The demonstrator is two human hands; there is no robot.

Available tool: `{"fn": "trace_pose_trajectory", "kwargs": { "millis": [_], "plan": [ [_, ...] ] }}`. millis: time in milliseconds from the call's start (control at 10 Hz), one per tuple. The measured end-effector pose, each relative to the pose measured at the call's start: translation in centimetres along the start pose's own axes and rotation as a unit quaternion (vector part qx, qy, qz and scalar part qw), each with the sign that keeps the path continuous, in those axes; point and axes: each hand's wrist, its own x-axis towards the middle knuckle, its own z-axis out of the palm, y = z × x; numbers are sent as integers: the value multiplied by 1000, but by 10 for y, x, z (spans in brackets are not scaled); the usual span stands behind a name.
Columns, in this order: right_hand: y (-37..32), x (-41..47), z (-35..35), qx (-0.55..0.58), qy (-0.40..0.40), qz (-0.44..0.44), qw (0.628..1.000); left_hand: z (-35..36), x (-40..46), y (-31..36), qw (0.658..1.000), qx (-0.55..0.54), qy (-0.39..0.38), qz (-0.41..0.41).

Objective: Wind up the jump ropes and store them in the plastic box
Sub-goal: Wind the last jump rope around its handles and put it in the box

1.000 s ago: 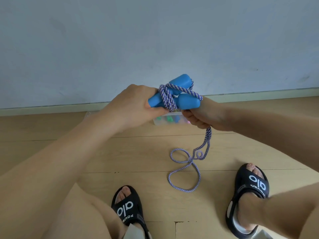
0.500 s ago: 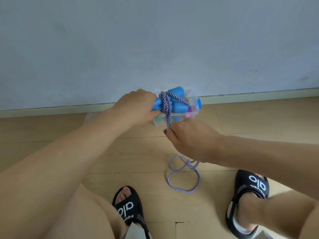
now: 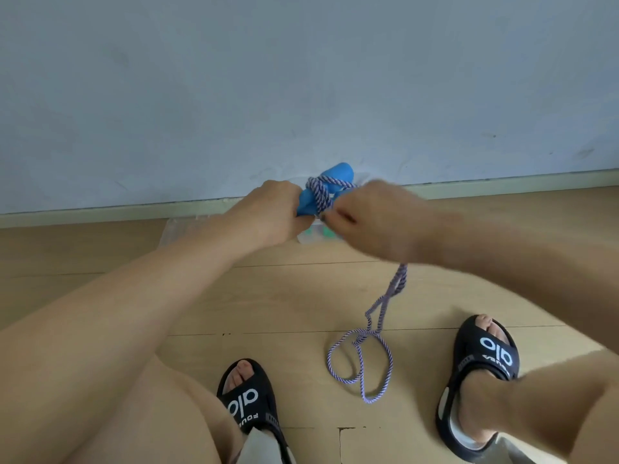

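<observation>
Head view: left hand (image 3: 271,216) grips smooth blue handles (image 3: 331,187); braided rope (image 3: 375,336) coiled.

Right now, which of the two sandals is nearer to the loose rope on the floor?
The right sandal. The rope loops lie nearer it; the left sandal sits farther off, across bare floor.

light wood plank floor (image 3: 268,296) running up to a pale baseboard (image 3: 502,182) at the wall. sitting on it: a clear plastic box (image 3: 313,234) near the baseboard, mostly hidden, a loose loop of purple-white rope (image 3: 360,366) lying between two black slides, left one (image 3: 249,401) and right one (image 3: 482,363), feet in them.
</observation>
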Motion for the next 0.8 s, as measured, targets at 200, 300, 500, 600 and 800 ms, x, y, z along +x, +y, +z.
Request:
{"fn": "trace_pose_trajectory", "kwargs": {
  "millis": [200,300,500,600,800],
  "plan": [
    [29,-2,-46,99,-8,76,992,-8,-4,3,998,22,34,55],
    [24,-1,-47,79,-15,35,996,-5,-11,16,992,66,23,102],
    [38,16,-44,83,50,35,995,-6,-23,41,982,108,29,154],
    [39,14,-45,162,29,60,985,-11,-32,46,980,82,36,180],
    [101,42,40,427,47,-432,793,-31,-44,52,977,-161,66,124]
  ]
}}
